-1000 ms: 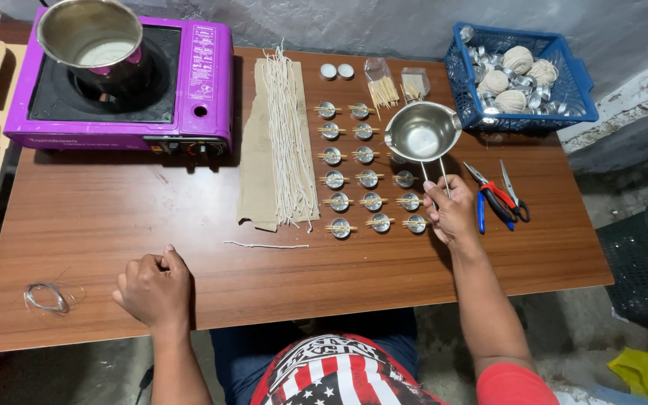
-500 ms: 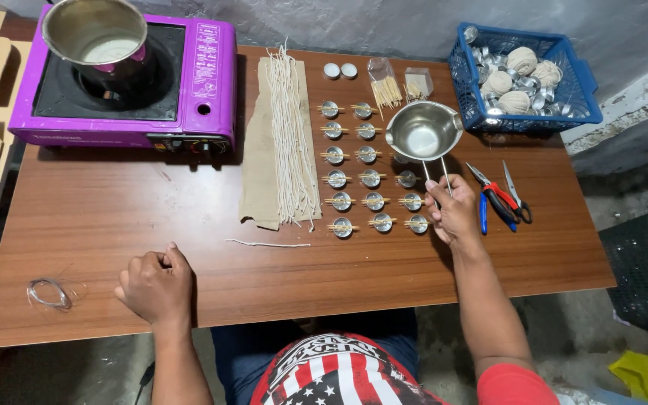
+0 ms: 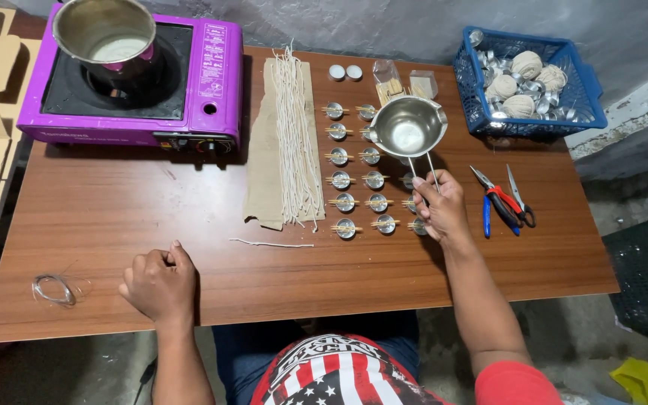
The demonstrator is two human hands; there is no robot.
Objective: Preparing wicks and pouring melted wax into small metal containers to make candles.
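Fingers of the right hand (image 3: 438,206) are closing around the two-wire handle of a small shiny steel pouring pot (image 3: 408,126), holding it above the far right part of the rows of small round metal cups (image 3: 346,202), each crossed by a pair of wooden sticks. About fifteen cups are showing in three columns, some lying hidden under the pot. The left hand (image 3: 160,283) is resting as a loose fist on the near left of the brown wooden table (image 3: 114,217), gripping nothing. One purple gas stove (image 3: 211,75) is sitting far left, carrying one steel pan (image 3: 106,34). One blue plastic basket (image 3: 586,90) far right is holding four balls of string (image 3: 519,105). Two white candles (image 3: 345,72) are lying beyond the cups.
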